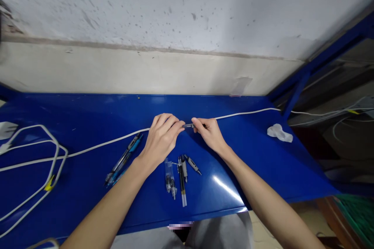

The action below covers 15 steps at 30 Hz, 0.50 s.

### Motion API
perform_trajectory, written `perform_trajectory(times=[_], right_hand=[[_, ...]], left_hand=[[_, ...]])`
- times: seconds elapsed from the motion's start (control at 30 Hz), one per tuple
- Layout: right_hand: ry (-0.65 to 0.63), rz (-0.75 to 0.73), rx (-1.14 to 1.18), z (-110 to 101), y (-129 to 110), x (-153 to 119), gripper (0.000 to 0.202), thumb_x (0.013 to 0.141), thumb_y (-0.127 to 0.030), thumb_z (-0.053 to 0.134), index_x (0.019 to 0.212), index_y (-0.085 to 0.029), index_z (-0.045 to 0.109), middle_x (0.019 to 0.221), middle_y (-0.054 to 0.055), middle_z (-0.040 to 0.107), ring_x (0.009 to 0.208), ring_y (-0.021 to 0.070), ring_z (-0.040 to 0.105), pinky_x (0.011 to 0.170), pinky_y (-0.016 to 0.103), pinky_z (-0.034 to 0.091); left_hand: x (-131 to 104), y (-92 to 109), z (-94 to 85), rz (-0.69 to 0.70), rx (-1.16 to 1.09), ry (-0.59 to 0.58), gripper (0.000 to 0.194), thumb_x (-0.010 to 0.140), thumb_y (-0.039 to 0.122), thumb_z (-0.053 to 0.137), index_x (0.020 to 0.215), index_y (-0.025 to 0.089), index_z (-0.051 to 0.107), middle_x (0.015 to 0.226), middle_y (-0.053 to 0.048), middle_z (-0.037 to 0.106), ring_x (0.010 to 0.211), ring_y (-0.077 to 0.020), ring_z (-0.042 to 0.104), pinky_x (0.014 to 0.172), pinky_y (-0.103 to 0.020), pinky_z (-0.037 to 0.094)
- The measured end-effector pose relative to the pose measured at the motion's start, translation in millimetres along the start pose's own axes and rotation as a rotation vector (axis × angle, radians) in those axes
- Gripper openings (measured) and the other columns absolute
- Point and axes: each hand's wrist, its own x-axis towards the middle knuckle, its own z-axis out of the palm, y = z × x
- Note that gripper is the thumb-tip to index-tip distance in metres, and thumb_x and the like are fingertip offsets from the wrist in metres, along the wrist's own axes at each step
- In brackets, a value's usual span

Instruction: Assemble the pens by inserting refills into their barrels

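Between my two hands, above the blue table, lies a pen [187, 126] with a clear barrel. My left hand [163, 134] pinches its left end, and the fingers of my right hand [206, 129] close around its right end. Below them on the table are clear pen barrels [170, 179], dark ink refills [182, 184] and two grey pen grips [193, 164], laid side by side. Left of my left forearm rests a group of pens [124, 159], some with blue parts, partly covered by the arm.
A white cable [105, 142] crosses the blue table [87, 109] behind my hands and loops at the left, near a white plug [7, 130]. Crumpled white tissue [279, 133] sits at the right. A spotted wall [175, 19] stands behind; a blue metal frame [298, 89] borders the right.
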Motion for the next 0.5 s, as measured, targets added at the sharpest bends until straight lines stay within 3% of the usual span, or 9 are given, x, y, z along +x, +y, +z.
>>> perform_trajectory(times=[0.13,0.23,0.37,0.5], right_hand=[[-0.060,-0.022,0.216,1.3,2.3,4.4,0.030,0.094,-0.048,0.067,0.104,-0.020,0.067,0.085,-0.001,0.062,0.069,0.0118,0.055,0.061,0.024,0.041],[-0.053,-0.018,0.211,1.1,5.2,5.9,0.029,0.091,-0.048,0.072,0.090,-0.019,0.066,0.082,-0.001,0.063,0.068,0.0121,0.054,0.062,0.024,0.041],[-0.091,-0.035,0.012,1.7,5.4,3.3,0.048,0.101,-0.052,0.055,0.068,-0.018,0.064,0.060,-0.003,0.058,0.057,0.0113,0.047,0.061,0.026,0.036],[-0.042,-0.089,-0.085,3.4,3.4,1.2,0.050,0.105,-0.049,0.048,0.068,-0.018,0.061,0.064,-0.001,0.061,0.060,0.0130,0.051,0.064,0.028,0.037]], left_hand=[[-1.4,-3.8,0.9,-0.054,0.012,-0.024,0.018,0.103,0.018,0.053,0.109,0.016,0.070,0.093,-0.008,0.066,0.090,-0.0227,0.056,0.075,-0.037,0.041],[-3.3,-7.6,2.6,-0.054,-0.034,-0.035,0.019,0.102,0.017,0.051,0.105,0.017,0.070,0.092,-0.008,0.065,0.085,-0.0212,0.055,0.073,-0.036,0.040],[-6.5,-9.3,4.9,-0.013,-0.038,-0.003,0.024,0.100,0.010,0.049,0.101,0.019,0.071,0.089,-0.006,0.064,0.078,-0.0189,0.053,0.069,-0.035,0.039],[-8.7,-9.1,7.9,-0.015,-0.095,-0.020,0.024,0.101,0.009,0.049,0.109,0.016,0.070,0.094,-0.007,0.061,0.079,-0.0174,0.054,0.070,-0.033,0.044]])
